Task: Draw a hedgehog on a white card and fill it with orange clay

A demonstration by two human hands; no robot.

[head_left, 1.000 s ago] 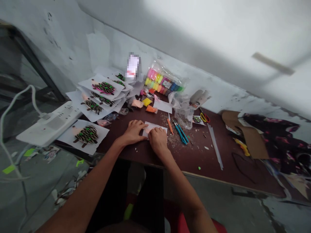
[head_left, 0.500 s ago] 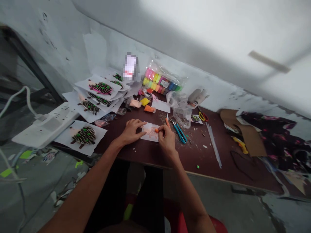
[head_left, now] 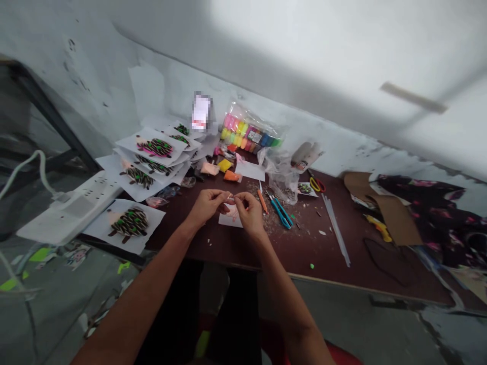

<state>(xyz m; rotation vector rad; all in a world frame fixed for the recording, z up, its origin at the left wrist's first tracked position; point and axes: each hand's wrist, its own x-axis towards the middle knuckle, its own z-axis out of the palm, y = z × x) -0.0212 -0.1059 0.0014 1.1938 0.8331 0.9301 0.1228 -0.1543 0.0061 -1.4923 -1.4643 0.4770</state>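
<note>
My left hand [head_left: 207, 208] and my right hand [head_left: 250, 213] are raised close together over a small white paper [head_left: 225, 221] on the table. Thumb and fingers are pinched on both hands, and the fingertips nearly meet. Whatever lies between them is too small and too hidden to make out. An orange line drawing shows on the paper, partly covered by my hands. Just right of my right hand lies an orange-handled craft knife [head_left: 262, 201], beside a teal-handled cutting tool [head_left: 281, 212].
Clay hedgehog pictures [head_left: 155, 146] are stacked at the left near a power strip [head_left: 81, 203]. Packets of coloured clay [head_left: 232, 176] and a clear bag of clay [head_left: 253, 134] sit at the back. Scissors [head_left: 317, 183], glue sticks [head_left: 337, 230] and cardboard [head_left: 395, 215] lie to the right.
Both hands have lifted off the paper and come together at the fingertips. The orange lump seen at my right fingertips no longer shows.
</note>
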